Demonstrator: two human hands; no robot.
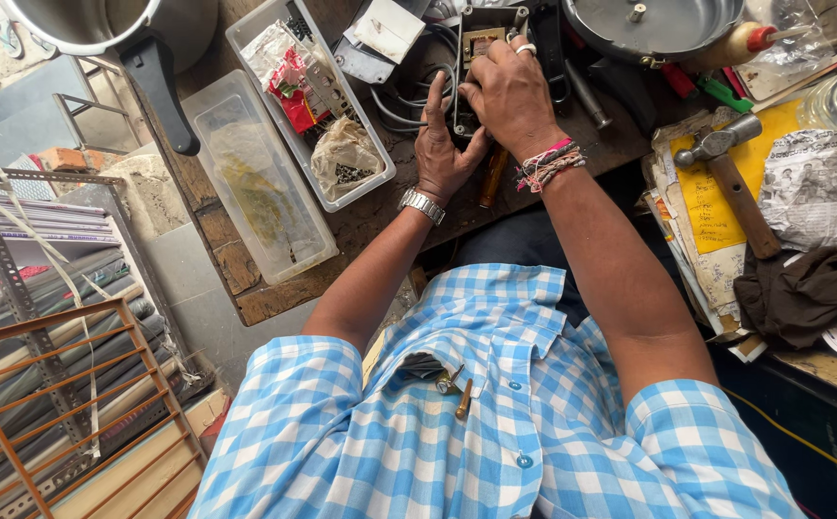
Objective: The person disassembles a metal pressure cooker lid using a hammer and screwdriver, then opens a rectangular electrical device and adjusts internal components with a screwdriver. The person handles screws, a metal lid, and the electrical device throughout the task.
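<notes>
Metal: I saw a small dark electrical unit (473, 58) with a brass-toned plate on its upper face, lying on the worn wooden workbench (245, 259), grey cables (397, 104) looping out on its left.
Lie of the unit: its long axis ran away from the body, and both hands met on it directly ahead of the chest.
Left hand (443, 144): I read it as pressed flat against the unit's left side, fingers straight and pointing up, bracing rather than gripping; a metal-link watch (422, 205) sat on that wrist.
Right hand (507, 91): it lay over the top of the unit, fingers curled down onto it, a ring on one finger and woven thread bands (548, 163) at the wrist. I could not tell whether it pinched some small part underneath.
Nearer hand: the right covered more of the unit; the left only touched its flank.
Screwdriver (492, 178): amber handle, lying on the bench just below the two hands, gripped by neither.
Plastic: two clear rectangular trays (255, 183) stood left of the hands, one holding crumpled packets (293, 77).
Wood and steel: a hammer (731, 168) with a wooden handle lay on yellow paper, well apart to the right.
Aluminium: a pan (649, 24) sat at the top edge beyond the unit.
</notes>
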